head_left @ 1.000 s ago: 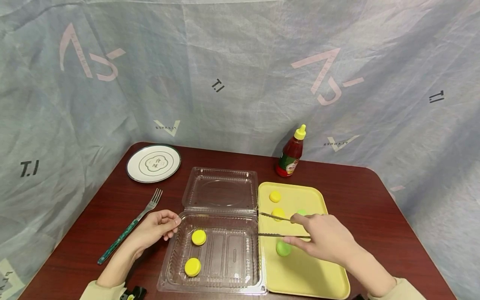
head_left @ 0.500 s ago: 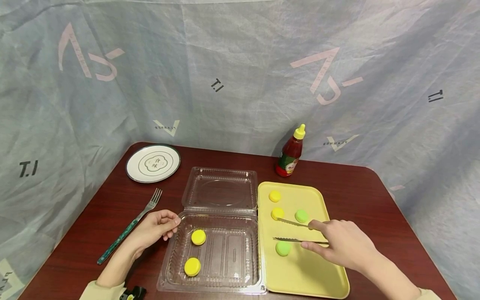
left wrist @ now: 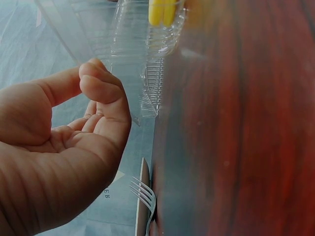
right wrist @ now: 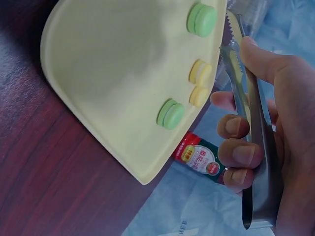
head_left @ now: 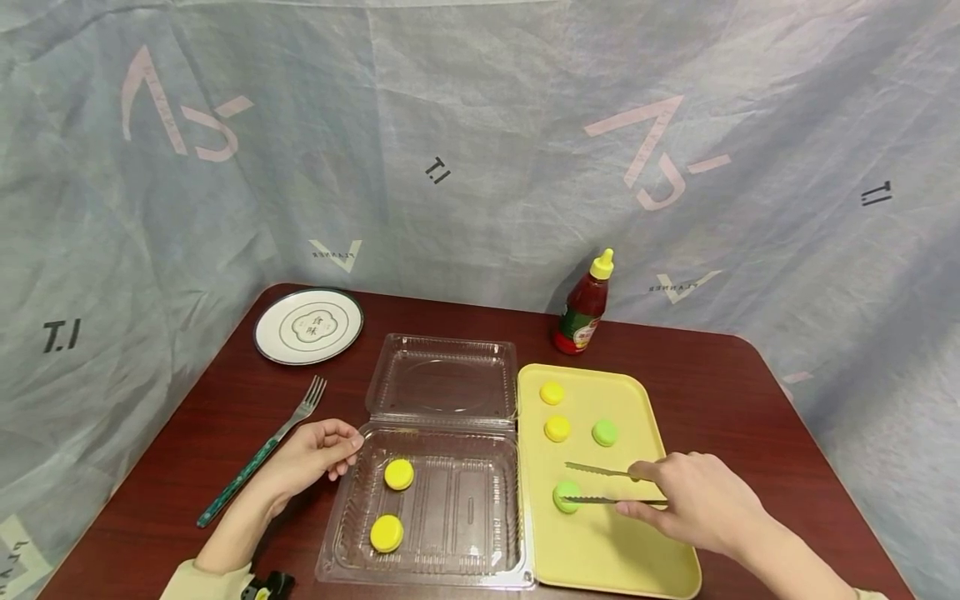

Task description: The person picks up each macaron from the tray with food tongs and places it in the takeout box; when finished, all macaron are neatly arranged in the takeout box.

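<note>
My left hand (head_left: 311, 454) pinches the left rim of a clear plastic clamshell box (head_left: 450, 508), whose lid is folded back. Two yellow macarons, one farther (head_left: 398, 475) and one nearer (head_left: 386, 533), lie in its left half. Metal tongs (right wrist: 263, 191) are gripped in my right hand (head_left: 697, 500), their toothed tips spread apart with nothing between them. These tips hover over a yellow tray (head_left: 607, 550); one arm passes in front of the nearer green macaron (head_left: 566, 487). Another green macaron (head_left: 604, 432) and two yellow macarons (head_left: 557, 428) sit farther back on the tray.
Behind the tray stands a red sauce bottle (head_left: 581, 312) with a yellow cap. A white plate (head_left: 307, 327) is at the back left, and a green-handled fork (head_left: 262, 454) lies left of the box. Grey cloth (head_left: 480, 167) hangs behind the table.
My right hand has drawn the tongs back from the box's right edge, rightward and toward me, to near the closer green macaron. The left hand has stayed at the box rim.
</note>
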{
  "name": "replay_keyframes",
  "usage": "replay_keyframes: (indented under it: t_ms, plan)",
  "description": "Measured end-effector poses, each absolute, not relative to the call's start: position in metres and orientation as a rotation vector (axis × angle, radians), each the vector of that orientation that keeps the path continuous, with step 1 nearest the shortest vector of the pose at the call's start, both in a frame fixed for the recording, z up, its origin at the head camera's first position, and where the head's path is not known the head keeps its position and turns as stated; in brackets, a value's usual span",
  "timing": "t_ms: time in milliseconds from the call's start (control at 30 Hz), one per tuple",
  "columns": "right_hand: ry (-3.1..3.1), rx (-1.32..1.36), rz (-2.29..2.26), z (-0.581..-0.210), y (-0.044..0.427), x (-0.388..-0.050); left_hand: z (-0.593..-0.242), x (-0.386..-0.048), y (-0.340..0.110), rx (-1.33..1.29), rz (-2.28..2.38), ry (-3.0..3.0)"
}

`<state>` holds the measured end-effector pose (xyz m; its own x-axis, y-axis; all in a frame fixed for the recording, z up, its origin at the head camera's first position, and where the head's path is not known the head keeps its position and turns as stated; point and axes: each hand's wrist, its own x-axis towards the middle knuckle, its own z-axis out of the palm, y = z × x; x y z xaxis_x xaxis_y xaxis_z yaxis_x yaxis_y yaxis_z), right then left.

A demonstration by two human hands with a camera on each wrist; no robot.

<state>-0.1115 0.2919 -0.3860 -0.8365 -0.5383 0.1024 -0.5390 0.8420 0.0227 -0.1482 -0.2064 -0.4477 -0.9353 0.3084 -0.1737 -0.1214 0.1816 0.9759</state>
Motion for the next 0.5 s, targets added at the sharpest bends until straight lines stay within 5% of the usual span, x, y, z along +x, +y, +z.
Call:
replay_keyframes:
  t_ms: [500]
  plan:
    - [-2.923, 0.920, 0.011, -0.3953, 0.2955, -0.1076, -0.4464, -0.1478, -0.2061, 0.185, 1.812, 2.137]
